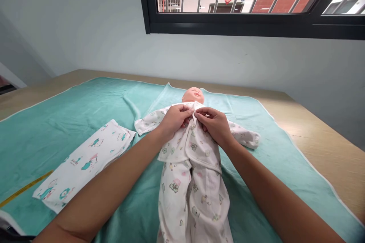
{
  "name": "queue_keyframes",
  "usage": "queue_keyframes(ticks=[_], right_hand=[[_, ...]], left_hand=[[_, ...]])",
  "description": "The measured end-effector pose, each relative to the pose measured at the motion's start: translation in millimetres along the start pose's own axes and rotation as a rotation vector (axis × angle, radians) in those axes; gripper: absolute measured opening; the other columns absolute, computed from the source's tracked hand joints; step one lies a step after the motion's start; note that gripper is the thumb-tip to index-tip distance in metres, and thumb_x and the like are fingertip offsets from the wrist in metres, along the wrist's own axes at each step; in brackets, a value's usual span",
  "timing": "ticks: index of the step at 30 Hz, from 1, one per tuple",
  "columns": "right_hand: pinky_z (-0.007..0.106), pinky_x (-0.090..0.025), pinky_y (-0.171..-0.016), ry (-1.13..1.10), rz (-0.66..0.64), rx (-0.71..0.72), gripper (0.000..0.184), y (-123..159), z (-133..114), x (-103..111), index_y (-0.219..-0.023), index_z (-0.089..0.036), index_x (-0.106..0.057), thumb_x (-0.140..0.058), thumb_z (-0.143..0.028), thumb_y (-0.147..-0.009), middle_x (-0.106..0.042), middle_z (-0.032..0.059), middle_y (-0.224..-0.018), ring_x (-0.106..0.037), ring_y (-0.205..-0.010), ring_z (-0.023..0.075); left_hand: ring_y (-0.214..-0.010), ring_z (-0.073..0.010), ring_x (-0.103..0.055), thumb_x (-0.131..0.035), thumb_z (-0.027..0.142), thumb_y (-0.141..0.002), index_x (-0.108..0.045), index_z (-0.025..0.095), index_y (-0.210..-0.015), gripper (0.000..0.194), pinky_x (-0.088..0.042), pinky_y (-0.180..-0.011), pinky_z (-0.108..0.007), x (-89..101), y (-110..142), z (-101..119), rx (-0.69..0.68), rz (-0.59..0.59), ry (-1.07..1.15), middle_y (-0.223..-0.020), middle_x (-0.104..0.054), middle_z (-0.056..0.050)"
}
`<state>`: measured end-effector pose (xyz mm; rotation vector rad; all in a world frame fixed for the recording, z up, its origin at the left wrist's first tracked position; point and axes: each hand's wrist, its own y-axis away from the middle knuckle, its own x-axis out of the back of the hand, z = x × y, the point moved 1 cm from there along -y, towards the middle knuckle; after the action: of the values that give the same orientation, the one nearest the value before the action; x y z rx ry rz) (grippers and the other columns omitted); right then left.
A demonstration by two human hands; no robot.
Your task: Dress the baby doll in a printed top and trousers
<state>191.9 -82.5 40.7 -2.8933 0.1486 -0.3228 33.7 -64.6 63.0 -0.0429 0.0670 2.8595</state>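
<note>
- Your left hand [177,118] is curled in, thumb and forefinger pinched on the front edge of the white cotton jacket with small pastel prints [176,147], just below its collar.
- Your right hand [214,124] is bent in the same way from the other side, fingertips gathered on the facing edge; the two sets of fingertips nearly meet.
- Exactly what lies between your fingertips is hidden, so you cannot tell from here whether a fastener is caught there.
- The jacket is on a pinkish plastic doll [193,94], which lies on its back straight in front of you, head away from you, both sleeves spread outward.
- Matching white printed trousers [173,197] cover its legs, and the jacket's hem lies over their top.
- Under the doll is a teal plush blanket with a pale edge [99,97], spread over a light wood table [310,121].
- To your left lies a folded white cloth with teal and pink prints [92,161], a yellow strip [25,188] beside it.
- The step in hand looks like closing the jacket at the neck.
- The next move likely calls for lining up both edges and pressing them together without pulling at the collar.
</note>
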Motion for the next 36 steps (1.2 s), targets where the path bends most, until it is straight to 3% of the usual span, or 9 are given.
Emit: queue_keyframes(ticks=[4,9,12,16,19,24,31,36], right_hand=[[0.025,-0.039,-0.048,0.064,-0.016,0.084,0.019,3,-1,-2,-0.089,-0.021,-0.069,-0.068,-0.04,-0.082,-0.06,-0.0021,-0.068,-0.048,-0.049,0.0103],[0.026,-0.042,-0.063,0.346,0.061,0.402,0.007,5,-1,-4,-0.088,-0.021,-0.069,-0.065,-0.025,-0.085,-0.06,-0.0012,-0.08,-0.047,-0.06,0.0102],[0.026,-0.043,-0.065,0.433,0.093,0.489,0.007,6,1,-4,-0.09,-0.021,-0.069,-0.064,-0.021,-0.086,-0.06,-0.0014,-0.081,-0.047,-0.061,0.0103],[0.026,-0.043,-0.064,0.466,0.125,0.522,0.006,6,4,-5,-0.091,-0.022,-0.069,-0.065,-0.023,-0.087,-0.06,-0.002,-0.08,-0.049,-0.06,0.0106],[0.026,-0.043,-0.063,0.477,0.136,0.526,0.005,6,5,-5,-0.091,-0.022,-0.068,-0.065,-0.022,-0.087,-0.06,-0.0022,-0.08,-0.05,-0.06,0.0106],[0.026,-0.043,-0.062,0.503,0.143,0.542,0.009,6,6,-5,-0.092,-0.022,-0.068,-0.062,-0.018,-0.087,-0.061,-0.0017,-0.082,-0.052,-0.062,0.0113],[0.025,-0.044,-0.063,0.506,0.127,0.539,0.009,6,7,-5,-0.092,-0.022,-0.067,-0.062,-0.018,-0.087,-0.061,-0.0023,-0.082,-0.053,-0.061,0.0105],[0.026,-0.044,-0.064,0.507,0.118,0.498,0.009,6,6,-5,-0.091,-0.022,-0.068,-0.062,-0.018,-0.086,-0.061,-0.0024,-0.081,-0.053,-0.062,0.0107]], left_hand=[[-0.05,-0.0062,-0.048,-0.067,0.028,-0.083,-0.062,0.015,-0.072,0.018,-0.035,-0.047,-0.018,6.6,-6,-3,0.004,-0.07,0.01,-0.059,-0.054,0.002],[-0.051,-0.006,-0.049,-0.066,0.026,-0.083,-0.061,0.014,-0.07,0.018,-0.035,-0.047,-0.018,12.2,-9,-3,0.062,-0.13,0.041,-0.059,-0.053,0.001],[-0.051,-0.0055,-0.048,-0.067,0.026,-0.082,-0.061,0.014,-0.07,0.018,-0.034,-0.046,-0.017,9.7,-6,-1,0.044,-0.104,0.054,-0.06,-0.053,0.002],[-0.05,-0.0049,-0.046,-0.068,0.026,-0.081,-0.063,0.014,-0.071,0.017,-0.036,-0.048,-0.017,4.6,-3,-1,0.001,-0.041,0.041,-0.059,-0.052,0.003],[-0.051,-0.0053,-0.046,-0.068,0.029,-0.082,-0.065,0.013,-0.071,0.019,-0.039,-0.05,-0.018,2.9,-2,-1,-0.02,-0.061,0.027,-0.06,-0.052,0.003],[-0.053,-0.0067,-0.048,-0.072,0.037,-0.077,-0.067,0.014,-0.073,0.024,-0.039,-0.049,-0.02,0.7,2,4,-0.113,-0.044,-0.15,-0.066,-0.057,0.001],[-0.052,-0.0077,-0.048,-0.063,0.026,-0.077,-0.066,0.015,-0.071,0.013,-0.037,-0.049,-0.021,-2.9,6,8,-0.129,0.027,-0.302,-0.065,-0.06,0.002],[-0.07,-0.0135,-0.06,-0.06,0.022,-0.078,-0.069,0.017,-0.07,0.013,-0.044,-0.065,-0.025,-2.4,2,3,-0.303,0.097,-0.45,-0.073,-0.068,0.0]])
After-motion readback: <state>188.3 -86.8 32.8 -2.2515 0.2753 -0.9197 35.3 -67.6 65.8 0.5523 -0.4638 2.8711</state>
